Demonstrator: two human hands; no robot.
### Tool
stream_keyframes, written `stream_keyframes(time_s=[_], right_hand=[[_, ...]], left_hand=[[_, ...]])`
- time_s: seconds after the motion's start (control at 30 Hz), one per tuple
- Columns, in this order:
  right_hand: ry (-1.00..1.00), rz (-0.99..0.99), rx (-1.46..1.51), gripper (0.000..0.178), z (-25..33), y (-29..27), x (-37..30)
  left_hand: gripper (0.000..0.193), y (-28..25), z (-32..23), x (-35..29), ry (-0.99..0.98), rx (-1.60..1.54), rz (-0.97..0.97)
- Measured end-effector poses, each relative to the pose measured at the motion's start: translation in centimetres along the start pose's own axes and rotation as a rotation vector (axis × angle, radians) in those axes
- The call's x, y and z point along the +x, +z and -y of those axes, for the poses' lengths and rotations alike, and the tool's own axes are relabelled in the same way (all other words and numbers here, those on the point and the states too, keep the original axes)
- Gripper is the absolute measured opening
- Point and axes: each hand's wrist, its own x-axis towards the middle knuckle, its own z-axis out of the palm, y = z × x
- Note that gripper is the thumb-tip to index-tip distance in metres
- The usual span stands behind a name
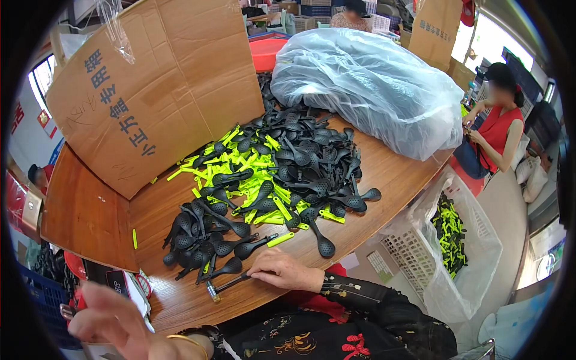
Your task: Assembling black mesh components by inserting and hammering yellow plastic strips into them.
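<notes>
While the right grip (281, 270) is wrapped round the handle end of a small hammer (233, 284), the tool's long axis slants left and toward the person, its metal head lying beyond the fingers on the left. Ahead of that hand, on the tabletop (391, 187), lies one black slotted spoon (245, 249), its stem pointing right; a lime-green handle piece (280, 240) sits end to end with it, though whether the two are joined is unclear. Behind them spreads the heap of black spoons (303, 157). The right grip is much the nearer. Raised and blurred at lower left, the left grip (114, 318) is well apart from the heap; I cannot tell whether it holds anything.
</notes>
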Motion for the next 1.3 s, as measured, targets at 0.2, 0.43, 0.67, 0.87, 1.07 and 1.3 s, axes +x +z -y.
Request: stream_keyframes(time_s=[0.2,0.43,0.67,0.87,1.07,1.3], right_hand=[[-0.158,-0.078,-0.089,0.011,2.6,-10.2,4.3],[0.219,-0.404,-0.433,0.020,-11.4,-25.9,11.7],[0.346,-0.141,-0.904,0.036,-30.0,-33.2,18.9],[1.024,-0.053,-0.857,0.060,-37.4,-32.2,23.2],[0.621,-0.533,-0.907,0.029,-38.4,-36.7,21.4],[0.581,-0.699,-0.757,0.019,-34.9,-36.7,19.9]], left_hand=[[0.028,-16.7,-1.0,-0.1,0.220,1.330,-0.622],[0.009,-26.2,-0.5,-4.1,0.111,1.957,-0.954],[0.010,-26.4,-0.7,-4.5,0.093,2.151,-0.942],[0.012,-26.4,-1.4,-5.4,0.046,2.229,-0.895],[0.014,-26.2,-2.4,-5.1,-0.012,2.191,-0.828],[0.013,-27.3,-3.1,-6.6,-0.086,2.145,-0.744]])
